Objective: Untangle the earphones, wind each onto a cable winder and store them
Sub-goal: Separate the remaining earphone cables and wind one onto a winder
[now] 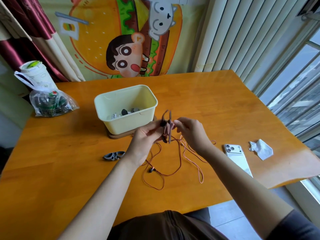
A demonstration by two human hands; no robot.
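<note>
Just below both grips, the earphones trail in loose loops on the worktop — the left hand clasps the winder upright, long axis vertical, while the right hand, beside it, pinches the cable. Behind the grips, the cream box holds dark and white pieces, likely wound sets.

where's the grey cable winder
In the head view the grey cable winder lies on the table, just left of the left hand, in front of the cream box.

Forearms bare; dark grey short sleeve on right arm; brown garment over torso.
</note>
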